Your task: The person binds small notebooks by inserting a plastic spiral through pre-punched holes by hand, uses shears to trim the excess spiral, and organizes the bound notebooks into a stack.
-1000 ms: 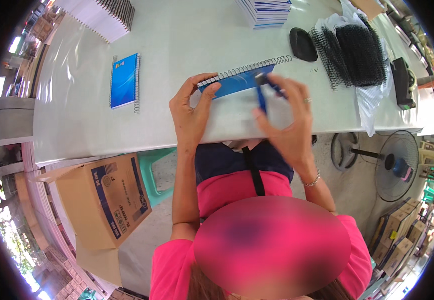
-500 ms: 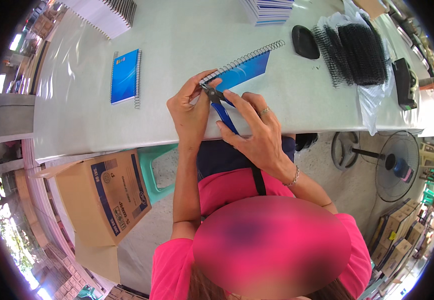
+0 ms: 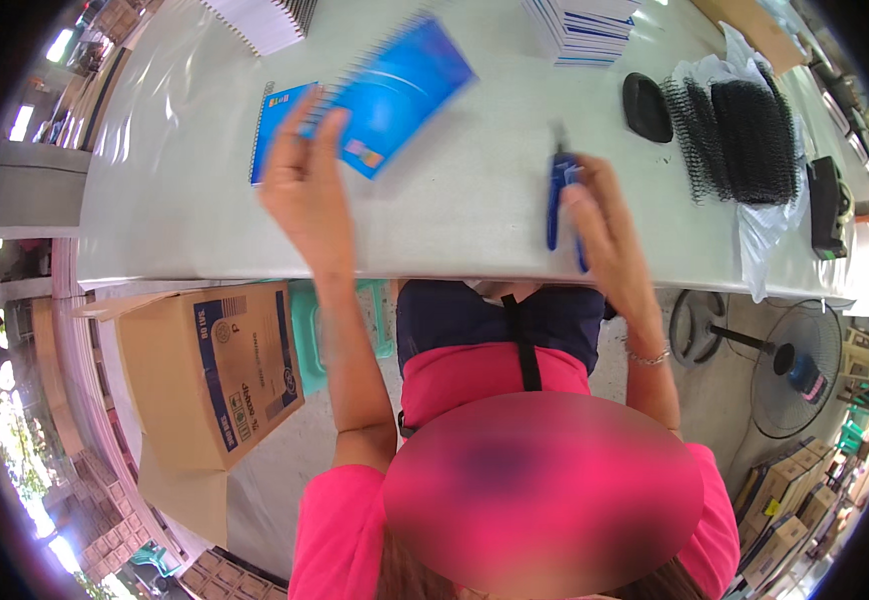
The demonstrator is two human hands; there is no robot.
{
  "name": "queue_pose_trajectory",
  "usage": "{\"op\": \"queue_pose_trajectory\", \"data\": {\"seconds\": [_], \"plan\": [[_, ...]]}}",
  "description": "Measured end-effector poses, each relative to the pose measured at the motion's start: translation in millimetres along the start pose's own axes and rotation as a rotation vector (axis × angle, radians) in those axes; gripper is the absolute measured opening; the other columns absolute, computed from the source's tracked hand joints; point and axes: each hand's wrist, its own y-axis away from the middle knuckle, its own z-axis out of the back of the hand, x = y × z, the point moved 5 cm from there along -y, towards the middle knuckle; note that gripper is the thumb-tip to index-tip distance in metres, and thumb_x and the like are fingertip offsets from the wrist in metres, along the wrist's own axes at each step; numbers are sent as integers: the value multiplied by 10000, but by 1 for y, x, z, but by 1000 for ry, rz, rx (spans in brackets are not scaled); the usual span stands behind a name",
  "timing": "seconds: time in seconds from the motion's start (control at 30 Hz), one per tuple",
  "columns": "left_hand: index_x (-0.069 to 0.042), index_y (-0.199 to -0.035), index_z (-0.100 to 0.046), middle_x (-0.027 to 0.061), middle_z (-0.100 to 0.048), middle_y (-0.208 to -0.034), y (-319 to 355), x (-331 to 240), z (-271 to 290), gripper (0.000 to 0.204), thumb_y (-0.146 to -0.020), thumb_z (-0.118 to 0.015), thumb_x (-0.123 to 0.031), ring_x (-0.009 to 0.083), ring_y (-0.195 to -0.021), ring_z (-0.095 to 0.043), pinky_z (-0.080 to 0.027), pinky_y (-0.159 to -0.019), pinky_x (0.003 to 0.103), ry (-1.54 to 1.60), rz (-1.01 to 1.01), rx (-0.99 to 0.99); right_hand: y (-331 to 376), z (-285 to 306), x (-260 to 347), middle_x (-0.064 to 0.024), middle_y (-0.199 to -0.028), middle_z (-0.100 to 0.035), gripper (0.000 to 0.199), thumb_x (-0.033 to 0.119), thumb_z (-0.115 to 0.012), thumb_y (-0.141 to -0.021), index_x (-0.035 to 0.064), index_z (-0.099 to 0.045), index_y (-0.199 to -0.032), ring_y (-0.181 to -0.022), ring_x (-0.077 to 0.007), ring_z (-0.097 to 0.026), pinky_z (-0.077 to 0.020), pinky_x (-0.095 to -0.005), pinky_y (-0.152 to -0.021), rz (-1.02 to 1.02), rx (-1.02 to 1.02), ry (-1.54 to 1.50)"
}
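Observation:
My left hand (image 3: 305, 190) holds a blue spiral-bound notebook (image 3: 400, 90) by its lower corner, lifted over the white table (image 3: 455, 220) and blurred by motion. It hangs above a second blue notebook (image 3: 273, 125) that lies flat on the table. My right hand (image 3: 600, 215) grips blue-handled pliers (image 3: 558, 195) near the table's front edge, their tips pointing away from me.
A heap of black binding coils (image 3: 745, 135) lies on clear plastic at the right, beside a black oval object (image 3: 647, 107). Stacks of notebooks (image 3: 585, 25) stand at the back. A cardboard box (image 3: 210, 370) and a floor fan (image 3: 785, 365) stand below the table.
My left hand has carried the notebook from the table's middle to the left, over the lying notebook. My right hand has drawn the pliers away to the right.

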Motion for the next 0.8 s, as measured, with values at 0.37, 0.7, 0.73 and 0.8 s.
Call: {"op": "queue_pose_trajectory", "data": {"seconds": [0.37, 0.7, 0.73, 0.8], "plan": [[23, -1009, -663, 71, -667, -908, -64, 96, 92, 289, -918, -707, -248, 127, -764, -556, -479, -729, 281, -164, -45, -294, -27, 40, -27, -129, -1240, -512, 459, 228, -680, -865, 160, -562, -1304, -1212, -301, -468, -259, -480, -1083, 99, -299, 767], [20, -1029, -706, 99, -639, -977, -58, 117, 100, 480, -864, -734, -430, 190, -869, -552, -461, -833, 346, -483, 75, -279, -28, 42, -37, -126, -1296, -497, 446, 272, -672, -889, 185, -577, -1316, -1303, -291, -400, -177, -488, -1127, 103, -244, 783], [26, -1044, -707, 95, -646, -967, -59, 118, 100, 503, -861, -739, -441, 185, -855, -557, -463, -822, 333, -509, 75, -281, -28, 43, -36, -126, -1278, -512, 434, 266, -677, -886, 181, -590, -1302, -1283, -294, -422, -200, -478, -1121, 110, -250, 793], [14, -1011, -713, 113, -611, -1003, -59, 119, 99, 476, -854, -737, -434, 212, -878, -541, -457, -834, 361, -536, 79, -265, -28, 45, -34, -126, -1240, -541, 410, 252, -688, -879, 172, -616, -1275, -1244, -299, -465, -244, -458, -1109, 127, -261, 813]]}}
